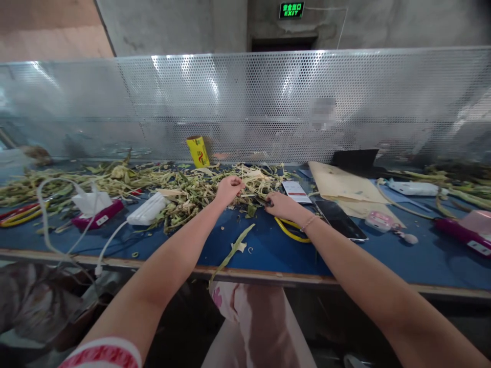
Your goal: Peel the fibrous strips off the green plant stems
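Just left of the lit phone (294, 189), both hands are at the plant pile (184, 197). Left hand's (228, 189) fingertips look drawn together, right hand's (282, 204) curled in, but I can't tell if either's clamped on anything. Pile's a dry-looking, greenish-tan tangle. Nearer me than the phone, a yellow loop (290, 235) is partly hidden by the right wrist.

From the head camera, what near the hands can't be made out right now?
All in the head view:
Left hand: exactly what it pinches; the hand itself covers it.
Right hand: the dark thing at its fingertips, mostly covered and small.
Yellow loop: its upper part, behind the right hand.
Lit phone: its text, too small.
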A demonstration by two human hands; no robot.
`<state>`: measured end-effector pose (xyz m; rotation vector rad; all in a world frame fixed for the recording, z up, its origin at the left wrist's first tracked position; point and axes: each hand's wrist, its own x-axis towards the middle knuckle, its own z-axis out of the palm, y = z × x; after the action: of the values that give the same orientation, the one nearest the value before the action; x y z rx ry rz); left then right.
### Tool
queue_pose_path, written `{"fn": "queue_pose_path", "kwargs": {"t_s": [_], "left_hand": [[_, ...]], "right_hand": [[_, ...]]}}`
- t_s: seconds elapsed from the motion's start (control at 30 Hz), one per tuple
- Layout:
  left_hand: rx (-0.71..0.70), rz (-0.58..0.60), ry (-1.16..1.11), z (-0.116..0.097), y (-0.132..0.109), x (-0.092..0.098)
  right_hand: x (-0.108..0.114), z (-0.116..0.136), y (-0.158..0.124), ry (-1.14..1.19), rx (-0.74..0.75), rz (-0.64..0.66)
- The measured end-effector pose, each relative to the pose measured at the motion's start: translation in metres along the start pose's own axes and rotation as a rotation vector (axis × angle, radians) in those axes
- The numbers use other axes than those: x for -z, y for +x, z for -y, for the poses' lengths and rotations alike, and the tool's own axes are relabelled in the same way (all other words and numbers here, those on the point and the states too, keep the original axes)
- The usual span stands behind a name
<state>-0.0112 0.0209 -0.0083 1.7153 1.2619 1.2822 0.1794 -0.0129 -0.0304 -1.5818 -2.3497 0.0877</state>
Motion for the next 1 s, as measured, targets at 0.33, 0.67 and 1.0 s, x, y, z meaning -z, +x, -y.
{"fn": "queue_pose_path", "kwargs": {"t_s": [0.33, 0.67, 1.0], "left_hand": [[0.018, 0.012, 0.064, -0.007, -0.006, -0.002], [0.080, -0.113, -0.010, -0.008, 0.002, -0.002], [0.109, -0.064, 0.356, 0.000, 0.003, 0.004]], "right_hand": [[0.012, 0.007, -0.005, -0.022, -0.021, 0.058], [0.044, -0.032, -0.001, 0.039, -0.231, -0.260], [0.033, -0.015, -0.003, 0.073, -0.107, -0.006]]}}
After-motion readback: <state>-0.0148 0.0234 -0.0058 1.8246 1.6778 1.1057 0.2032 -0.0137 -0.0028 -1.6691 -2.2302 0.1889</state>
